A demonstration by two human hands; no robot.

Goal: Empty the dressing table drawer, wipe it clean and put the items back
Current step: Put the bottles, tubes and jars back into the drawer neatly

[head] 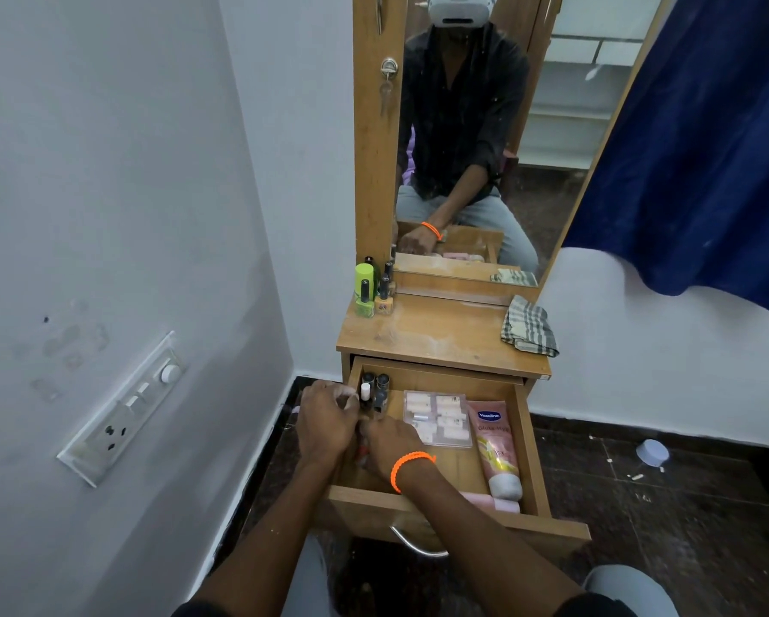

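Both hands deep in the drawer's point(527, 443) left corner; left hand point(324, 420) pinches a white-capped bottle point(365, 391), right hand point(389, 440) curls over something hidden; best lift each bottle upright, park it on top beside the polishes point(371, 291).

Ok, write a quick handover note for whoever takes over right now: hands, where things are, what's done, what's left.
Left hand and right hand are both in the open drawer's left side among the small bottles; what they grip is hidden.
Still in the drawer: clear case, pink Vaseline tube.
Already on the tabletop: a few bottles, checked cloth.
Left: finish emptying, wipe, refill.
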